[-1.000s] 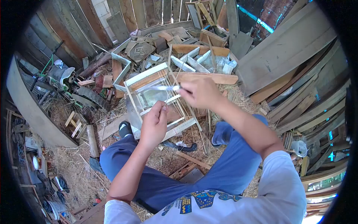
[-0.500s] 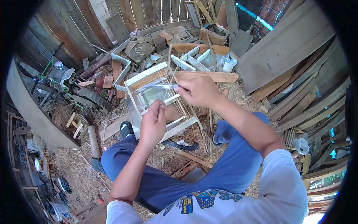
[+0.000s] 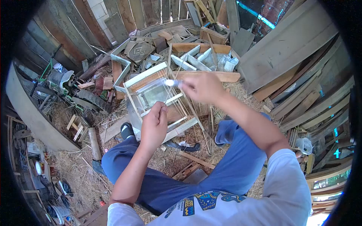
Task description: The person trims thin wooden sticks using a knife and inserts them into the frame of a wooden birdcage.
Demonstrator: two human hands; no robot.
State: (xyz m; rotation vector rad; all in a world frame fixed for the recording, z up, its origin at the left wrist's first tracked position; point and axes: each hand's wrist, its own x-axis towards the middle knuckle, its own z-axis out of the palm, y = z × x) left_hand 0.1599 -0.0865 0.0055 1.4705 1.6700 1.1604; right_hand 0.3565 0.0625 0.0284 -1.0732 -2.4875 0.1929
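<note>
My left hand (image 3: 155,122) is closed in a pinch on a thin wooden stick (image 3: 168,96), which slants up and away from the fingertips. My right hand (image 3: 203,88), smeared by motion, is wrapped round a knife; its bright blade (image 3: 170,82) points left, near the stick. Whether blade and stick touch, I cannot tell. Below both hands a wooden frame (image 3: 147,75) with crossbars lies tilted, several thin strips lying across its right part. Its near end is close to my legs.
Scrap wood and white-painted pieces (image 3: 183,63) are heaped behind the frame. Large boards (image 3: 286,45) lean at the right. A small wheeled vehicle (image 3: 62,79) stands at the left, near a curved panel (image 3: 36,113). Straw (image 3: 75,169) covers the ground.
My right hand has shifted slightly up and right with the knife, and the blade now looks shorter and blurred. My left hand has barely moved and still pinches the stick.
</note>
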